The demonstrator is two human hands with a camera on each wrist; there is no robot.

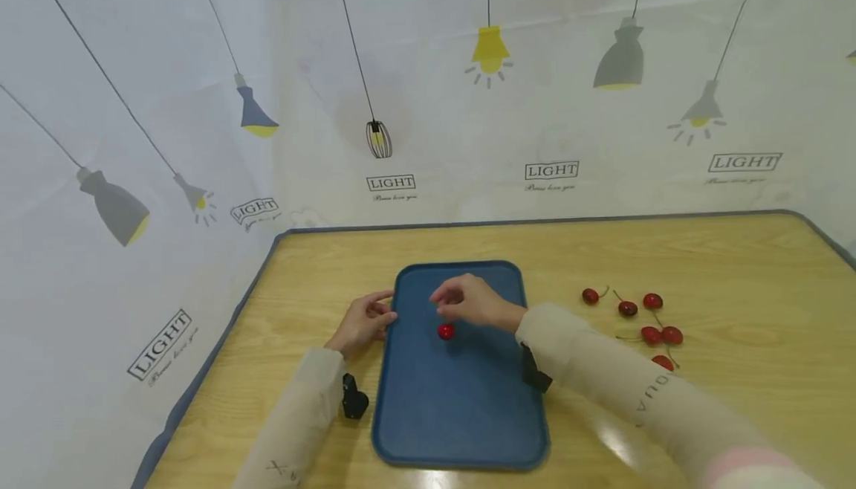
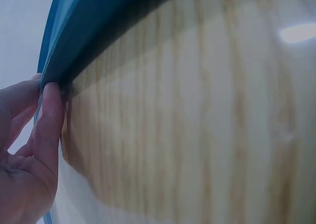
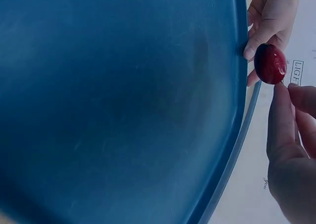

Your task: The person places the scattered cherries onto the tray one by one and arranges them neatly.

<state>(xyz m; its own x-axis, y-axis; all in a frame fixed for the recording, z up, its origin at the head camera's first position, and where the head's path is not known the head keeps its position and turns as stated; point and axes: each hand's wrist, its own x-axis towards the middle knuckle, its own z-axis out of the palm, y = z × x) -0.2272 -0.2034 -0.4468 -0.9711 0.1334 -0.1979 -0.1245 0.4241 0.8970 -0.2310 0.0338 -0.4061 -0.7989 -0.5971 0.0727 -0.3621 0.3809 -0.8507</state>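
Observation:
A blue tray (image 1: pixel 461 415) lies on the wooden table. At its left rim is my left hand (image 1: pixel 362 322), thumb and fingertips touching the edge; the left wrist view shows the thumb (image 2: pixel 51 105) right against the rim. Over the tray, my right hand (image 1: pixel 471 302) pinches a red cherry (image 1: pixel 446 331) by its stem between thumb and forefinger. Seen from the right wrist, the glossy dark-red cherry hangs at the fingertips (image 3: pixel 279 93). Most of the stem is hidden by the fingers.
Several more cherries (image 1: pixel 652 301) lie loose on the wooden table (image 1: pixel 756 273) to the right of the tray, some with stems. A pale cloth (image 1: pixel 428 102) printed with lamps stands behind the table and along its left side.

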